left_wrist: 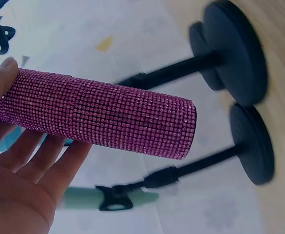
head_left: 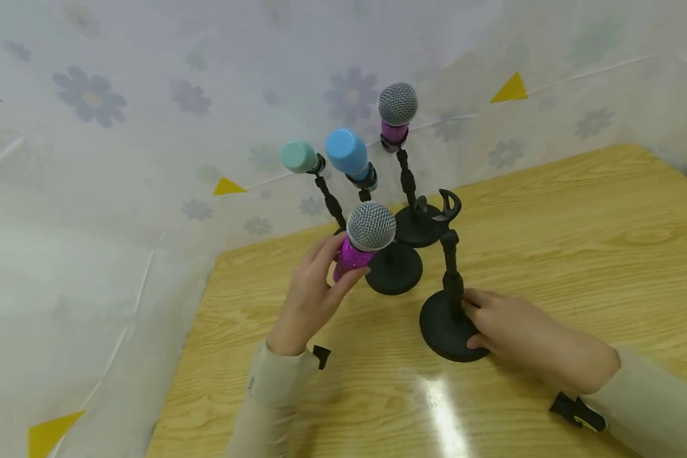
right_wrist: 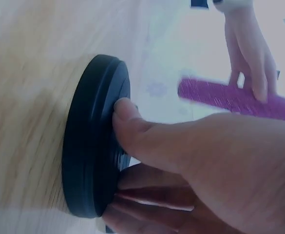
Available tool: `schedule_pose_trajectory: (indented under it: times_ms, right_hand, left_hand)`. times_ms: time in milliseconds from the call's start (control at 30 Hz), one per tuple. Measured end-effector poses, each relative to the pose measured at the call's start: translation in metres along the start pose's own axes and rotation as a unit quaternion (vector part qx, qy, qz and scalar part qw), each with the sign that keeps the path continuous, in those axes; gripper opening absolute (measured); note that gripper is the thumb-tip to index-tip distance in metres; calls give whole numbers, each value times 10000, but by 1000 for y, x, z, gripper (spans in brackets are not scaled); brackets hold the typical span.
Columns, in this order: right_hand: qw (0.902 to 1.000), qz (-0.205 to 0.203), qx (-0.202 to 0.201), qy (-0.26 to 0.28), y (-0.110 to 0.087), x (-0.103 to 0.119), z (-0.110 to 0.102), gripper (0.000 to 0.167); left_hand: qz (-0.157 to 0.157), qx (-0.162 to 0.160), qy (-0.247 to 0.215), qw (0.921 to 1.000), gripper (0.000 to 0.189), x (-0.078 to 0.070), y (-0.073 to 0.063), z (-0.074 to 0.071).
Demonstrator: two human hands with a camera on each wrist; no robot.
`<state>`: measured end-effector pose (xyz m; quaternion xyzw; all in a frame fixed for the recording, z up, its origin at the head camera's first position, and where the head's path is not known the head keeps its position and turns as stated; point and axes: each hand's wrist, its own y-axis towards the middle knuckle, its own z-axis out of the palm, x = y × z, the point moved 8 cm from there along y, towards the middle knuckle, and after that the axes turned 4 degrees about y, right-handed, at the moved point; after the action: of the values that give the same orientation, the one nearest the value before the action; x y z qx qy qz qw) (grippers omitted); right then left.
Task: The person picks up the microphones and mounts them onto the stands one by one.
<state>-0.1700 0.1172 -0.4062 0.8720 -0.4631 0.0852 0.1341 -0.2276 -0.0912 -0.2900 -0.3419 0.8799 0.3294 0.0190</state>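
A microphone [head_left: 356,254] with a pink rhinestone-covered handle and silver mesh head is in my left hand [head_left: 315,286], tilted, its thumb and fingers around the handle. The left wrist view shows the sparkly handle's lower end [left_wrist: 132,114] sticking out past the hand. My right hand [head_left: 509,324] holds a black microphone stand [head_left: 452,280] low down, the thumb on its round base [right_wrist: 96,141] and fingers beside the stem. The open clip [head_left: 446,207] on top of this stand is bare. The held microphone is up to the left of that clip, apart from it.
Behind stand more microphones in black stands: a mint-green one [head_left: 299,157], a blue one [head_left: 346,152] and a purple one with a mesh head [head_left: 397,105]. The wood-grain table [head_left: 578,242] meets a flower-patterned sheet [head_left: 166,146] at the back and left.
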Motion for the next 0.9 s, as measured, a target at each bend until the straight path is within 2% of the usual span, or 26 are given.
schedule_pose_trajectory:
  times_ms: [133, 267, 400, 567, 667, 767, 833, 900]
  right_hand:
    - [9998, 166, 57, 34, -1, 5, 1, 52]
    - [9996, 281, 97, 41, -2, 6, 1, 49]
    - [9995, 299, 95, 14, -1, 6, 0, 46]
    - [9995, 253, 148, 121, 3, 5, 1, 46]
    - [9980, 196, 356, 492, 7, 2, 2, 45]
    - [9926, 146, 548, 1070, 11, -6, -5, 44]
    - [9889, 139, 425, 1419, 13, -13, -18, 43]
    - [9845, 109, 83, 1746, 14, -17, -37, 40]
  left_hand:
    - [160, -206, -520, 9983, 50, -16, 17, 0]
    - [368, -457, -1020, 9930, 45, -31, 36, 1]
    - [611, -677, -1182, 9888, 43, -42, 51, 2]
    - [548, -783, -1273, 9873, 40, -45, 66, 4]
    - [486, -826, -1575, 9829, 42, -45, 72, 5]
    - [563, -874, -1867, 9769, 49, -47, 78, 5]
    - [629, -886, -1999, 9738, 51, -49, 81, 5]
    - [709, -870, -2083, 9716, 52, -51, 84, 5]
